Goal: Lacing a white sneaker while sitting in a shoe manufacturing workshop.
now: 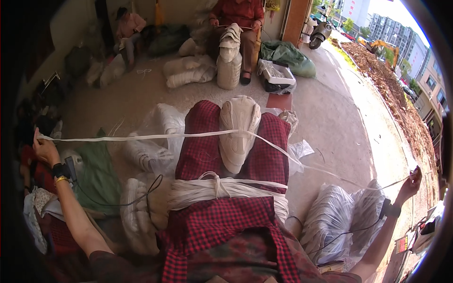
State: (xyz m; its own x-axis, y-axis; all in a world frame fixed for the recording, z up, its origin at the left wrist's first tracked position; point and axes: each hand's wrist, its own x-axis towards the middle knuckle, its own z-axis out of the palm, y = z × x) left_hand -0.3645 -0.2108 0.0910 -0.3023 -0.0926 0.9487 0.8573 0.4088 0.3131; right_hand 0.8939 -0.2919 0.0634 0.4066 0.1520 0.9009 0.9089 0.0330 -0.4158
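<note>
A pale shoe upper, toe toward me, is held between my knees, which are covered by a red-and-black checked apron. A long white shoelace crosses the upper and stretches out to both sides. Far to the left, my left hand pinches one end of it. My right hand, raised at the far right, is closed on the other end. Whether the lace passes through holes in the upper is too small to tell. Across my lap lies a tied bundle of white laces.
Plastic-wrapped stacks of uppers stand left of my legs, more wrapped bundles at right. Ahead, a seated person works behind another stack of uppers. A box and a green sack lie beside them. Cords hang from both wrists.
</note>
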